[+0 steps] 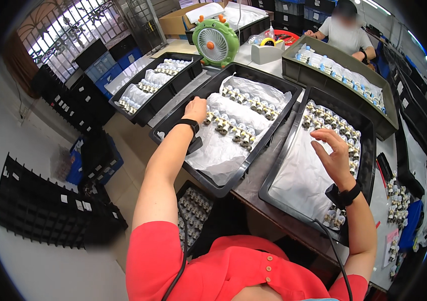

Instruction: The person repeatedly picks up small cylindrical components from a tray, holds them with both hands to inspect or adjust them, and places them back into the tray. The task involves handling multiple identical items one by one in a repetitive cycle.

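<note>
I'm seeing left hand at black tray's left edge (can't tell its grip), right hand curving, narrowly parted; white sheeting's presumably cushioning toy figurines.

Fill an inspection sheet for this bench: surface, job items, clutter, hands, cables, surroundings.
Surface: light tabletop, largely covered by trays.
Job items: small figurines in rows on white lining, in the middle black tray and right black tray.
Clutter: green fan and tape dispenser behind the trays.
Hands: left hand at the left end of a figurine row, fingertips hidden; right hand open over the right black tray, nothing visible in it.
Cables: dark left cable and right cable beside the person's arms.
Surroundings: co-worker behind the olive tray.
</note>
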The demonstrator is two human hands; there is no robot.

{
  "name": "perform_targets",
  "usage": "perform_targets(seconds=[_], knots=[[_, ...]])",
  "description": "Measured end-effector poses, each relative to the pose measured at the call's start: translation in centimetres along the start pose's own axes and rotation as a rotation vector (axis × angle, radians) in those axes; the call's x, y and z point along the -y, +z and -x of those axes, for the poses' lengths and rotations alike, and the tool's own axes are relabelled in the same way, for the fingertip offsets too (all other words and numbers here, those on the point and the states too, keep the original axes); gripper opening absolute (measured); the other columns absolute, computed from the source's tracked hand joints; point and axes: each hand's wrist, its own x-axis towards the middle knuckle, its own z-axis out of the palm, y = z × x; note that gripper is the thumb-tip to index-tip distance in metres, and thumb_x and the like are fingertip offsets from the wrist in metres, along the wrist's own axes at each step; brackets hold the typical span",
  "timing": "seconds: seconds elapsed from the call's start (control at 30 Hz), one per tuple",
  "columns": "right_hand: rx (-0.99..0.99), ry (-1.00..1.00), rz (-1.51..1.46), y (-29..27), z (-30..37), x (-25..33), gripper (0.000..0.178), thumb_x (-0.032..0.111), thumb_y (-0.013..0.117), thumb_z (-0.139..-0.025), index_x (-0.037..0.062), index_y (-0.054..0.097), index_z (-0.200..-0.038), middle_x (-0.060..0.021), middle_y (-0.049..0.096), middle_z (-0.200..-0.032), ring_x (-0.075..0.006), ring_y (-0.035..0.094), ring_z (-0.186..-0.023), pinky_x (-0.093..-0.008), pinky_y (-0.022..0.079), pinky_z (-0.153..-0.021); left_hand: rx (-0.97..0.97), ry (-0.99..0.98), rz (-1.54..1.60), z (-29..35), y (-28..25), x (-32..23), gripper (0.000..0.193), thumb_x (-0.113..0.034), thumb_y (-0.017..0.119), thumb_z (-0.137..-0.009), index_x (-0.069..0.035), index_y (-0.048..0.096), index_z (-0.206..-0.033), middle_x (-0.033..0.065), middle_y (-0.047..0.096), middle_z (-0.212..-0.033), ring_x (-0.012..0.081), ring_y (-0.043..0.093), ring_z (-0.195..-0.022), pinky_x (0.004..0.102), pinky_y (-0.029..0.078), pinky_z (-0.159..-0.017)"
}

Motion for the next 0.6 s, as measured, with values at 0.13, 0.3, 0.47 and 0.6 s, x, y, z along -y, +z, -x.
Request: perform_targets(seconds=[0.13, 0.3, 0.47, 0.6], knots=[[0.006, 0.011, -0.01, -0.1, 0.1, -0.2, 0.018, 0.0, 0.067, -0.076, 0.0034, 0.066, -0.093, -0.0089, 0.065, -0.093, -0.0182, 0.061, -0.079, -0.0278, 0.049, -0.072, 0.013, -0.083, 0.179, -0.5, 0.4, 0.8, 0.022, -0.009, 0.063, -0.075, -0.008, 0.067, -0.097, 0.0169, 0.064, -0.1, 0.0327, 0.06, -0.098, 0.0389, 0.047, -0.086], [0.003, 0.019, -0.005, -0.1, -0.1, -0.5, 0.016, -0.001, 0.066, -0.076, 0.0024, 0.066, -0.091, -0.0091, 0.065, -0.09, -0.0181, 0.062, -0.077, -0.0274, 0.048, -0.071, 0.057, 0.013, 0.211, -0.3, 0.4, 2.3, 0.032, -0.015, 0.07, -0.07, -0.006, 0.065, -0.099, 0.0183, 0.064, -0.098, 0.0332, 0.061, -0.096, 0.0376, 0.048, -0.084], [-0.005, 0.034, -0.005, -0.5, 0.0, -1.3, 0.014, 0.0, 0.065, -0.076, 0.0018, 0.066, -0.09, -0.0092, 0.065, -0.087, -0.018, 0.062, -0.076, -0.0271, 0.049, -0.07, 0.461, 0.159, 0.118, 2.0, -3.5, 1.7, 0.05, -0.029, 0.078, -0.062, -0.006, 0.061, -0.104, 0.014, 0.065, -0.095, 0.0291, 0.062, -0.086, 0.0355, 0.049, -0.077], [0.037, 0.03, 0.006, -0.6, 0.2, -1.4, 0.012, 0.0, 0.065, -0.077, 0.0016, 0.066, -0.088, -0.009, 0.065, -0.085, -0.0178, 0.063, -0.075, -0.0272, 0.049, -0.069, 0.932, 0.161, 0.032, 6.1, -8.2, -1.3, 0.057, -0.041, 0.073, -0.069, -0.017, 0.058, -0.118, 0.0082, 0.062, -0.104, 0.021, 0.061, -0.086, 0.0337, 0.047, -0.069]])
